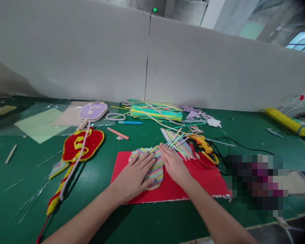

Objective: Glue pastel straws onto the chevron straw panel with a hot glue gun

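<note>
A flat striped piece (156,173) in pastel colours, rounded in outline, lies on a red board (203,183). My left hand (134,174) rests on it with the fingers spread. At its upper right edge is my right hand (174,164), fingers close together and stretched out, their tips at the ends of several thin pastel strips. Beyond the right fingertips a second striped piece (178,145) fans out over the board's back edge. Whether the right fingers pinch a strip is too small to tell.
Behind lies a heap of coloured strips (156,113). An orange glue gun (202,142) and yellow-handled scissors (211,157) are to the right. A red and yellow fan (82,145) and a purple fan (94,111) lie left. A white partition (91,54) stands behind the green table (96,183).
</note>
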The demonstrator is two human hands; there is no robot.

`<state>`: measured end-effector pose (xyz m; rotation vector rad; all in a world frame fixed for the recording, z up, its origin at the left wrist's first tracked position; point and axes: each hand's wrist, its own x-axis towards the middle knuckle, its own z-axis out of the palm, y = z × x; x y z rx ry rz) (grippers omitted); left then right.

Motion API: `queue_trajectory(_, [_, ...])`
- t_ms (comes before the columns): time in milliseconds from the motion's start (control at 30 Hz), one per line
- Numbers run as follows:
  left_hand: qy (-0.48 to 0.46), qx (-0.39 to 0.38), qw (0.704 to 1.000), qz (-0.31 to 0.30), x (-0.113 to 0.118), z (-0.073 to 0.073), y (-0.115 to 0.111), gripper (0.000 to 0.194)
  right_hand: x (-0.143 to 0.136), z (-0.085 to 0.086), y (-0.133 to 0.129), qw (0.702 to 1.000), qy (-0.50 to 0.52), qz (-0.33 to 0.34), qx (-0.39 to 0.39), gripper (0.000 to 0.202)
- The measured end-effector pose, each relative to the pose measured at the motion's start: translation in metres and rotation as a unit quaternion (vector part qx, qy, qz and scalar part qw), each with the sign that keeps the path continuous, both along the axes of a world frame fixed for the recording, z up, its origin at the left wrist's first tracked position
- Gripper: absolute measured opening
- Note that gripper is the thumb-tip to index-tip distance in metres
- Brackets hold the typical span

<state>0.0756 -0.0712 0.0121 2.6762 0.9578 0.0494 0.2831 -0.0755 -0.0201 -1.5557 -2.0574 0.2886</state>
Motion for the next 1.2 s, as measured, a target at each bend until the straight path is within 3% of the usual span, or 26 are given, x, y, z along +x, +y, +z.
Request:
queue_trajectory(167, [-0.029, -0.003, 1.0, -0.007, -0.001, 0.001, 0.0, 0.061, -0.003, 0.002, -0.003, 0.999, -0.006, -0.016, 0.029, 0.042])
queue_trajectory(300, [-0.089, 0.019, 0.996, -0.007, -0.004, 0.001, 0.002, 0.051, 0.008, 0.018, 0.012, 0.996, -0.031, -0.037, 0.073, 0.032])
queue_trajectory(533, [-0.174, 0.067, 0.979, 0.078, -0.007, -0.003, 0.01, 0.037, 0.034, 0.044, 0.113, 0.99, -0.059, -0.07, 0.104, 0.022])
queue_trajectory(667, [-0.185, 0.071, 0.977, 0.077, -0.007, -0.002, 0.011, 0.036, 0.029, 0.041, 0.164, 0.987, -0.098, -0.079, 0.097, 0.019])
queue_trajectory(767, [-0.187, 0.067, 0.977, 0.076, -0.007, -0.002, 0.01, 0.036, 0.023, 0.034, 0.186, 0.985, -0.129, -0.085, 0.08, 0.022])
queue_trajectory(867, [-0.187, 0.06, 0.977, 0.078, -0.007, -0.002, 0.01, 0.035, 0.021, 0.028, 0.195, 0.982, -0.151, -0.091, 0.068, 0.03])
queue_trajectory(1067, [-0.194, 0.048, 0.977, 0.078, -0.006, 0.0, 0.011, 0.035, 0.026, 0.025, 0.191, 0.978, -0.177, -0.1, 0.049, 0.015])
queue_trajectory(1200, [-0.195, 0.038, 0.977, 0.079, -0.005, 0.001, 0.011, 0.035, 0.029, 0.02, 0.187, 0.974, -0.189, -0.12, 0.026, 0.019])
